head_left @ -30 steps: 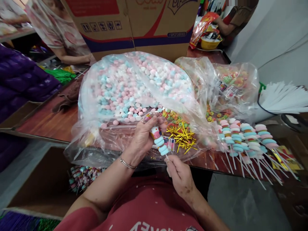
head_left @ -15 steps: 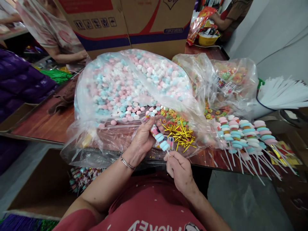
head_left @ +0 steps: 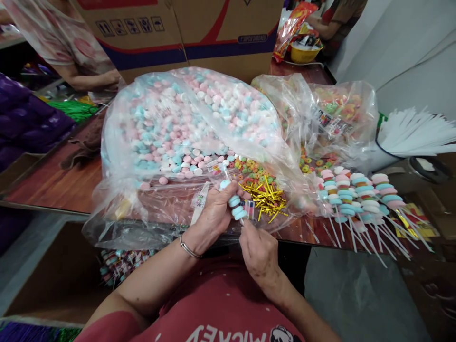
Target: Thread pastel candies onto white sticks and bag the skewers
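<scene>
In the middle, a marshmallow skewer (head_left: 235, 201) with light-blue marshmallows on a stick points up and slightly left. My left hand (head_left: 218, 209) is closed around its upper part, thumb and fingers at the marshmallows; one blue piece shows just above the thumb, by the stick's tip. My right hand (head_left: 259, 251) grips the lower end of the stick in a fist, just below the bottom marshmallow. Beside the skewer on the right lie gold twist ties (head_left: 265, 197) in a loose heap. Ring-shaped gummies (head_left: 254, 170) lie behind them.
A big clear bag of pink, white and blue marshmallows (head_left: 178, 128) covers the table's middle. Behind stands a cardboard box (head_left: 213, 61). Finished-looking skewers (head_left: 356, 194) lie at the right, near a bundle of white sticks (head_left: 416, 133). Two other people are at the back.
Both hands and the skewer have shifted slightly down and left in view. My left hand has slid lower along the skewer, and a blue marshmallow now shows above the thumb.
</scene>
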Motion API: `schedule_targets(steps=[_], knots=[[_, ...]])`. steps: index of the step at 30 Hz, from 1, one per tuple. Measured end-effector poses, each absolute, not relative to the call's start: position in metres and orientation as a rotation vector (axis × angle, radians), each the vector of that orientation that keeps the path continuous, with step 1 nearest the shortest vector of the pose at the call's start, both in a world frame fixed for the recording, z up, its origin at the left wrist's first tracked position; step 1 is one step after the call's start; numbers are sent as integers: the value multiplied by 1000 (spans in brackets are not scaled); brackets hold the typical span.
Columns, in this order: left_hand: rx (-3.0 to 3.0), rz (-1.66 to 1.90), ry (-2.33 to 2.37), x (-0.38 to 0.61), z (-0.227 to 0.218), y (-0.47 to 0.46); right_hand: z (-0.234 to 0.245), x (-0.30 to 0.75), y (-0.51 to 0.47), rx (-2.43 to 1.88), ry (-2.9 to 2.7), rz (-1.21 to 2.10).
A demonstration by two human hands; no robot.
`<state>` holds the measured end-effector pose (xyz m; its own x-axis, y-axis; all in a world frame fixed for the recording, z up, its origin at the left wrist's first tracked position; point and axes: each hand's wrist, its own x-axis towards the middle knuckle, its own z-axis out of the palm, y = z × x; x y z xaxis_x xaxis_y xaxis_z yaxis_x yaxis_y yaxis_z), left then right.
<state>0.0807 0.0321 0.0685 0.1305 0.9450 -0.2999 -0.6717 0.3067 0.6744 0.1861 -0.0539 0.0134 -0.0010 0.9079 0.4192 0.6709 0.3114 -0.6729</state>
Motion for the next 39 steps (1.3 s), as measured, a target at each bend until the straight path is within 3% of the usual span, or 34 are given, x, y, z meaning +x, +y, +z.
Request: schedule_targets(steps=[4, 6, 16, 19, 24, 26, 29, 33, 36, 39], knots=[[466, 1137, 750, 83, 69, 25, 20, 185, -56, -1311, -1323, 1155], [501, 1119, 734, 77, 73, 28, 23, 188, -56, -1221, -1124, 1373], [474, 1351, 732, 56, 84, 59, 19, 193, -56, -1101, -1037, 1548], [453, 1320, 718, 63, 83, 58, 21, 194, -55, -1216, -1313, 1311], [450, 1341, 673, 71, 80, 53, 23, 192, -56, -1343, -1785, 235], [432, 1333, 648, 74, 78, 51, 23, 190, -58, -1354, -1805, 161], [387, 1284, 612, 81, 75, 47, 24, 185, -59, -1364, -1634, 590], [391, 1260, 605, 91, 71, 36, 32, 177, -53, -1197, -933, 1372], [433, 1174, 641, 99, 66, 22, 40, 173, -44, -982, -578, 1625], [475, 1052, 674, 98, 66, 14, 44, 177, -38, -941, -566, 1639]])
